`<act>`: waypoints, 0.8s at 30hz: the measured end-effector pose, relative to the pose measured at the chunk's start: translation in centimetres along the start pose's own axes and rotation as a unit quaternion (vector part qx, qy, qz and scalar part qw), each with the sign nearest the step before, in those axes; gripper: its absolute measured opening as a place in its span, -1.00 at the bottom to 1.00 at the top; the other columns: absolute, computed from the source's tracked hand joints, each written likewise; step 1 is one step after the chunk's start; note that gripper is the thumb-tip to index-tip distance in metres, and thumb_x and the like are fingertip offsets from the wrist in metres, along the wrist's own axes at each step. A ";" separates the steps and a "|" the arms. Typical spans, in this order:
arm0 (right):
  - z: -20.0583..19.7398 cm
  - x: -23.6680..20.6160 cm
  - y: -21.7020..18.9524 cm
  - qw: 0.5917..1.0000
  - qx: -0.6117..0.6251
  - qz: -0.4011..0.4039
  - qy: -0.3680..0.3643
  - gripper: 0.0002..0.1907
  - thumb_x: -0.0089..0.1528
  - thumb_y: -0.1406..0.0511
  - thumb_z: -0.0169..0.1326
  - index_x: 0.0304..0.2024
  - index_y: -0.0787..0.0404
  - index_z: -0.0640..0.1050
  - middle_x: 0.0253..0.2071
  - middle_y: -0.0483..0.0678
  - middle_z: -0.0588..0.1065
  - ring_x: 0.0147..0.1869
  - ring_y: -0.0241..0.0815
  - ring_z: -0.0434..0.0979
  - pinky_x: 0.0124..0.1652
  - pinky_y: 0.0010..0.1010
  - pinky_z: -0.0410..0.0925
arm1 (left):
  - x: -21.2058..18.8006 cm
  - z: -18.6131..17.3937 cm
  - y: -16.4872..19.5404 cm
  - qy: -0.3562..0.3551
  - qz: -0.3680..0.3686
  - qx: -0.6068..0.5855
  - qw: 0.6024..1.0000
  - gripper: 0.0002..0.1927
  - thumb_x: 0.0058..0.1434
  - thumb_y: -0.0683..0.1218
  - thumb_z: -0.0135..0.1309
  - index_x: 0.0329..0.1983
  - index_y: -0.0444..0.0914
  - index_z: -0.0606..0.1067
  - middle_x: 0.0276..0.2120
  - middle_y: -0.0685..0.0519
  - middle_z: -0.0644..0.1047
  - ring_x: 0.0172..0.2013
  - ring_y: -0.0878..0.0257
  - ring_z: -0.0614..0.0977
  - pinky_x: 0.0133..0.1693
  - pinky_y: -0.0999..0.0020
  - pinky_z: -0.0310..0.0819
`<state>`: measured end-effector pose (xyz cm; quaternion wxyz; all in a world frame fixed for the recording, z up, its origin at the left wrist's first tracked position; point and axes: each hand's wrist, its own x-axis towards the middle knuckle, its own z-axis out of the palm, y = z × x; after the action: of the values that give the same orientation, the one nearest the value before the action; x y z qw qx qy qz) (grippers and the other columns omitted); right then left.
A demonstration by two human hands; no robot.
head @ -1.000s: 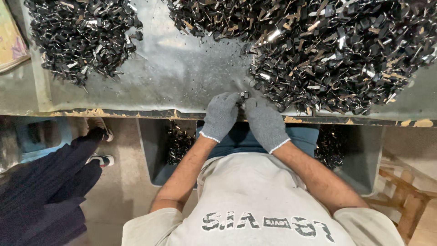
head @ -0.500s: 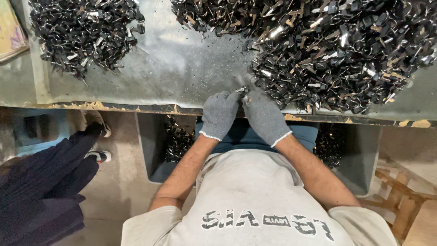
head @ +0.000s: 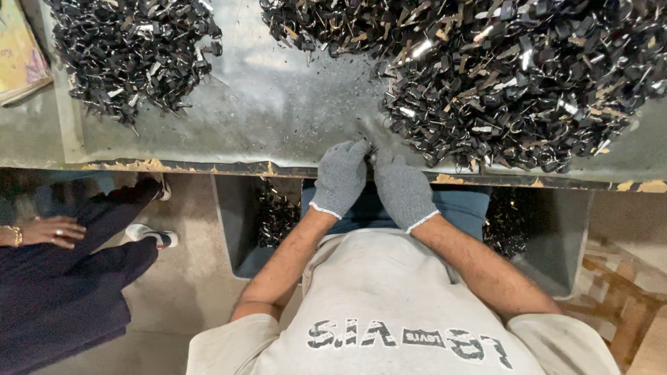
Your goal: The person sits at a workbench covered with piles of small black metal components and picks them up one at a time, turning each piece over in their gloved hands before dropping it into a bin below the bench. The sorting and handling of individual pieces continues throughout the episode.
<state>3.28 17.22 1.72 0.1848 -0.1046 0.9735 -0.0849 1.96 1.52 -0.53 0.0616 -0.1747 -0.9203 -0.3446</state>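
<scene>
Grey metal table [head: 278, 104], big heap of small dark metal parts [head: 514, 76] right, smaller heap [head: 132, 48] left. Gloved left hand [head: 342, 177] and right hand [head: 403, 187] meet at the near edge, both grips pinching one small metal part [head: 371, 151] beside the big heap.

You get even, moderately bright overhead light. Glare glints off the metal pieces [head: 514, 76] upper right and the table's sheet [head: 278, 97]. Under-table area lower centre sits shadowed. Focus sharp; edges bow slightly.
</scene>
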 end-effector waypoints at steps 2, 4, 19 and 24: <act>-0.6 0.4 -0.6 0.998 0.052 0.020 0.003 -0.41 0.43 0.24 -0.08 0.46 0.35 0.20 -0.08 0.31 0.57 -0.15 0.20 0.66 -0.16 0.02 0.51 | -0.1 0.2 -0.1 0.003 0.013 0.009 1.000 -0.63 0.12 -0.26 0.05 0.03 -0.28 0.48 -0.21 -0.15 0.56 -0.14 -0.14 0.60 -0.07 -0.03 0.47; -1.7 0.7 -0.6 0.973 0.086 -0.046 0.208 -0.38 0.31 0.27 0.02 0.39 0.32 0.27 0.03 0.33 0.56 -0.12 0.25 0.65 -0.11 0.02 0.50 | -0.1 0.1 -0.1 -0.018 -0.019 -0.005 1.000 -0.65 0.14 -0.26 0.07 0.03 -0.25 0.50 -0.22 -0.13 0.56 -0.12 -0.13 0.60 -0.04 -0.03 0.48; -0.3 0.0 0.7 0.969 -0.054 -0.102 0.218 -0.64 0.30 0.21 0.05 0.02 0.35 0.44 0.01 0.33 0.56 -0.09 0.16 0.67 -0.20 -0.04 0.53 | -0.1 -0.3 -0.2 -0.009 0.008 0.007 1.000 -0.56 0.08 -0.24 0.10 0.09 -0.28 0.51 -0.22 -0.12 0.59 -0.16 -0.09 0.63 -0.07 0.04 0.53; -2.1 1.4 1.1 0.989 0.127 -0.061 -0.040 -0.50 0.26 0.31 0.01 0.15 0.56 0.38 -0.24 0.40 0.56 -0.14 0.33 0.61 -0.11 0.06 0.46 | 0.1 -0.5 0.0 -0.031 -0.002 0.008 0.999 -0.67 0.16 -0.24 0.11 0.02 -0.24 0.52 -0.21 -0.10 0.60 -0.13 -0.08 0.64 -0.06 0.04 0.52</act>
<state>0.99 18.21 2.93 0.2300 -0.1423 0.9384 -0.2150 1.83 1.28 -0.13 0.0338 -0.1834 -0.9247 -0.3319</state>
